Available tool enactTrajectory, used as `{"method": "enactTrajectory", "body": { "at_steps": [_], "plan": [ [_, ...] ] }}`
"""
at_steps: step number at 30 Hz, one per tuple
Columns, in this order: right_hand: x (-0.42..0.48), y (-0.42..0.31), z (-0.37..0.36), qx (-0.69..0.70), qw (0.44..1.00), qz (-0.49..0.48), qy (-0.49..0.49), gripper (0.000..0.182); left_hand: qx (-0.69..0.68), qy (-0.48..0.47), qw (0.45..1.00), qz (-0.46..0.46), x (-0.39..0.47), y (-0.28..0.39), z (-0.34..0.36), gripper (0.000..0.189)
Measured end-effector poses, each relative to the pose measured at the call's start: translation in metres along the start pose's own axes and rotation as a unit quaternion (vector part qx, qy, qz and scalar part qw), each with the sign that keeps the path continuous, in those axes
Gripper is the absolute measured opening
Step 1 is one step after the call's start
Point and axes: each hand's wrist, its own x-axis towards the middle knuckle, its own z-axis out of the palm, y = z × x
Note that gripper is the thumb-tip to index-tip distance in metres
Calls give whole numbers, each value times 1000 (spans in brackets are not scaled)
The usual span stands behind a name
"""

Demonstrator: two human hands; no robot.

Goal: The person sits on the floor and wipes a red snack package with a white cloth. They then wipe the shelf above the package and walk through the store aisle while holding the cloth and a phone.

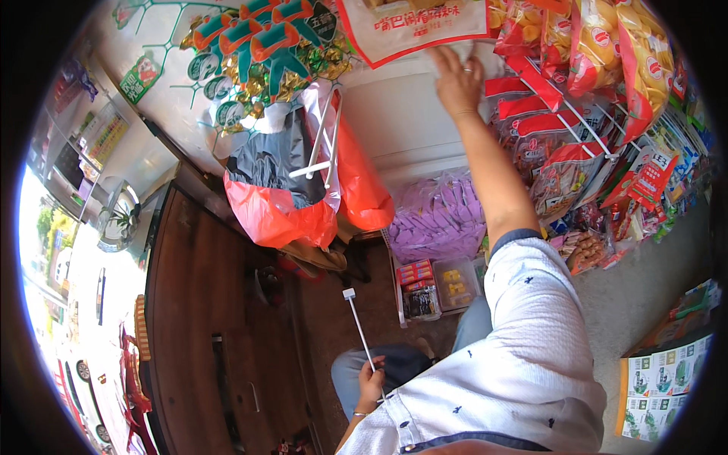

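My left hand (372,382) is low in front of my lap, its fingers closed around a thin white rod (359,324). The rod points up and away and has a small flat white end piece (348,294). At the upper middle, my right hand (459,82) reaches out in front of a white panel (404,114). Its fingertips are at the lower edge of a large red-bordered snack package (421,28). They are blurred, so whether they grip anything is unclear.
Red and black plastic bags (278,187) hang at left by white hooks (318,153). Snack packets (557,153) crowd the right. Purple packets (438,216) sit below, above a tray of small boxes (418,273). A dark wooden cabinet (199,318) stands left.
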Motion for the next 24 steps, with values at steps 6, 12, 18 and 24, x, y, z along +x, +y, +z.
{"method": "enactTrajectory", "body": {
  "at_steps": [6,12,18,24],
  "plan": [
    [-4,-14,14,-3,994,108,35,61,-7,49,999,13,-10,-7,-20,32],
    [-22,-132,41,54,998,-23,-23,47,-54,70,996,4,-2,0,-3,31],
    [-25,-47,22,36,997,-61,3,54,4,4,999,33,5,-1,16,31],
    [-59,-16,-7,121,983,67,-119,39,65,10,997,44,8,-17,12,31]
  ]
}}
